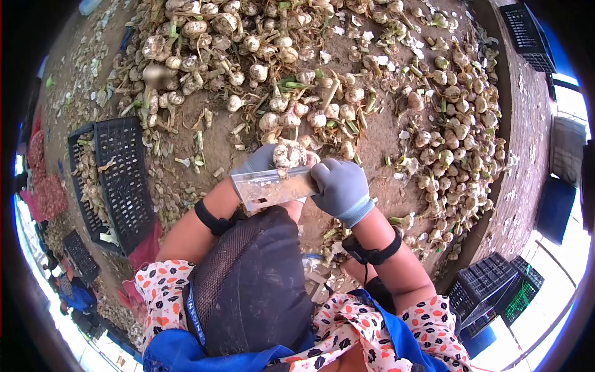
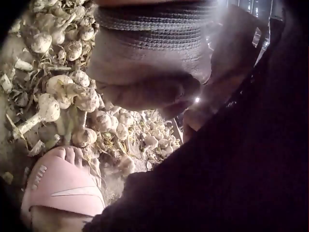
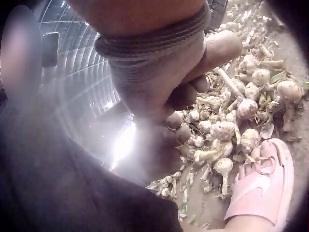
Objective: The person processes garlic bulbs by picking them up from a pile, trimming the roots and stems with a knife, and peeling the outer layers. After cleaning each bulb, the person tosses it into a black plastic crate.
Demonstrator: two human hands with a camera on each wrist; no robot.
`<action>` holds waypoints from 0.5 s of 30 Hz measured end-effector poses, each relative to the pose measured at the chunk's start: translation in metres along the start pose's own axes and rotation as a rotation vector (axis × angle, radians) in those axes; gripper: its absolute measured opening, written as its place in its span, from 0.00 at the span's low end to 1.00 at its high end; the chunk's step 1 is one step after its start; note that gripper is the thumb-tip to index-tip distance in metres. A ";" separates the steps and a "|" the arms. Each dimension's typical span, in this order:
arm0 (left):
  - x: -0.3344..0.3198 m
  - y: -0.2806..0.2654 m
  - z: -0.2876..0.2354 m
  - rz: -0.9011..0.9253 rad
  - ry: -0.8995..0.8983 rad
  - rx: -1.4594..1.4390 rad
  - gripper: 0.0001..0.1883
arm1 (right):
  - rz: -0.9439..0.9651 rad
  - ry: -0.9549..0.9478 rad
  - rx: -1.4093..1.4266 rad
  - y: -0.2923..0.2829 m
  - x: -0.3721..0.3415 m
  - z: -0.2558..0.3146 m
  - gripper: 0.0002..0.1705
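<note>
In the head view my grey-gloved right hand [image 1: 343, 189] grips the near end of a broad, cleaver-like metal blade [image 1: 266, 188], its handle hidden inside the fist. The blade lies crosswise in front of my body, with a small hole near its far corner. Just above it, my left hand [image 1: 257, 160] holds a soil-streaked garlic bulb [image 1: 289, 154]; the blade covers much of that hand. The left wrist view shows the gloved left hand [image 2: 149, 72] with curled fingers. In the right wrist view the right hand [image 3: 154, 82] is curled too, beside a bright glare.
Untrimmed garlic [image 1: 217, 37] is heaped ahead, and a pile of bulbs [image 1: 458, 136] lies to the right. A black plastic crate [image 1: 127, 180] with trimmings stands at left; more crates [image 1: 486, 282] stand right. My black-covered knee [image 1: 254, 291] is raised below the hands. A pink sandal [image 2: 67, 183] shows low.
</note>
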State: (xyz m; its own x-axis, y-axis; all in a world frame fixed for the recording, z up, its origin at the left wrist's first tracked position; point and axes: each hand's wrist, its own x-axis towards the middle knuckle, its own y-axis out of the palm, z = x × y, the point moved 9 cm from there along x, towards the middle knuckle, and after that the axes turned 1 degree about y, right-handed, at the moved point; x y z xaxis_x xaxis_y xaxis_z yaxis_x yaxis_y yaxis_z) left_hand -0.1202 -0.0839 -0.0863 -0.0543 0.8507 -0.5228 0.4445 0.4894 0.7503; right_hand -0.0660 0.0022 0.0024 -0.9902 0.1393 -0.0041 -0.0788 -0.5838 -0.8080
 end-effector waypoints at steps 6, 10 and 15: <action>-0.003 0.002 -0.001 -0.042 0.044 0.270 0.13 | 0.072 -0.062 -0.125 0.009 -0.001 0.002 0.09; 0.003 0.002 -0.001 0.049 0.061 0.402 0.13 | 0.010 -0.031 -0.155 0.003 0.003 -0.001 0.07; -0.020 0.026 -0.011 0.202 0.140 0.761 0.27 | 0.076 0.791 -0.255 0.012 -0.029 -0.163 0.10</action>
State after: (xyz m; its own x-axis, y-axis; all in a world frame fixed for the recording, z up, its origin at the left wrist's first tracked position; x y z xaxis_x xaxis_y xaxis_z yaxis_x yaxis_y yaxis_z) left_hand -0.1173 -0.0863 -0.0517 0.0026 0.9499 -0.3126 0.9433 0.1015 0.3161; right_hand -0.0197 0.1221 -0.1031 -0.6115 0.6830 -0.3995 0.1077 -0.4283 -0.8972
